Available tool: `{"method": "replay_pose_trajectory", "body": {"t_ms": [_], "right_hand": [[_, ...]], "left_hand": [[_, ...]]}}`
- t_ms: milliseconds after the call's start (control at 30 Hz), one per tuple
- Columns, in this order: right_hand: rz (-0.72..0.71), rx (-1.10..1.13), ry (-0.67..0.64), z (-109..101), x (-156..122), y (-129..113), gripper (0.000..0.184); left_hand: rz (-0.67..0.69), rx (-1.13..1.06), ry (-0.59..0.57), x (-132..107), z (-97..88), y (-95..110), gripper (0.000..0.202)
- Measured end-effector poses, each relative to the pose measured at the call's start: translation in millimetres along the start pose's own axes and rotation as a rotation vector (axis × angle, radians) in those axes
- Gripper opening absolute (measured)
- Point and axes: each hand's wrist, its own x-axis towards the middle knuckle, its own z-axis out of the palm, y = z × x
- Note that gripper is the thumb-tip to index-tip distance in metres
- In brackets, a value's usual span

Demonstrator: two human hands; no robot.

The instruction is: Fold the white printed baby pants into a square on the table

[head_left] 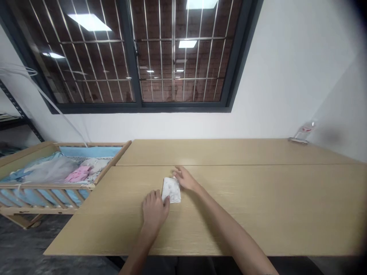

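Note:
A small folded white cloth with a faint print [171,190] lies on the light wooden table [258,206], near its middle. My left hand [154,211] rests at the cloth's near left corner, fingers curled and touching its edge. My right hand [185,178] lies at the cloth's far right corner, fingers stretched flat onto its edge. Both forearms reach in from the bottom of the view.
A wooden baby cot [54,179] holding blue bedding and pink and grey clothes stands against the table's left end. A clear plastic bottle [304,131] lies at the table's far right by the wall. A barred window fills the wall behind.

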Motion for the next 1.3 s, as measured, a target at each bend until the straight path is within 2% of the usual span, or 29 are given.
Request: {"method": "replay_pose_trajectory", "body": {"t_ms": [100, 200, 300, 400, 567, 767, 933, 1300], "right_hand": [[-0.230, -0.188, -0.181, -7.4, -26.3, -24.9, 0.059], [-0.392, -0.262, -0.417, -6.5, -54.8, -46.7, 0.060], [-0.473, -0.267, -0.589, 0.5, -72.3, -54.4, 0.059], [-0.472, -0.306, -0.665, 7.9, -73.8, -45.3, 0.059], [-0.416, -0.366, -0.643, 11.7, -46.8, -13.7, 0.059], [-0.351, -0.394, -0.457, 13.1, -10.6, 15.0, 0.059], [-0.342, -0.457, -0.409, 20.1, -9.1, 24.0, 0.061], [-0.345, -0.524, -0.327, 23.4, -16.4, 24.1, 0.061]], "left_hand": [[0.164, 0.066, 0.137, -24.8, 13.8, 13.4, 0.053], [0.201, 0.070, 0.161, -43.1, 36.8, 22.4, 0.058], [0.229, 0.039, 0.156, -50.4, 51.5, 23.8, 0.058], [0.240, 0.015, 0.184, -50.7, 54.1, 21.8, 0.063], [0.194, 0.036, 0.144, -48.0, 50.5, 19.7, 0.059], [0.203, 0.065, 0.141, -50.0, 44.0, 17.0, 0.059], [0.220, 0.108, 0.131, -52.9, 40.8, 16.3, 0.060], [0.225, 0.100, 0.134, -52.6, 43.0, 16.4, 0.060]]}}
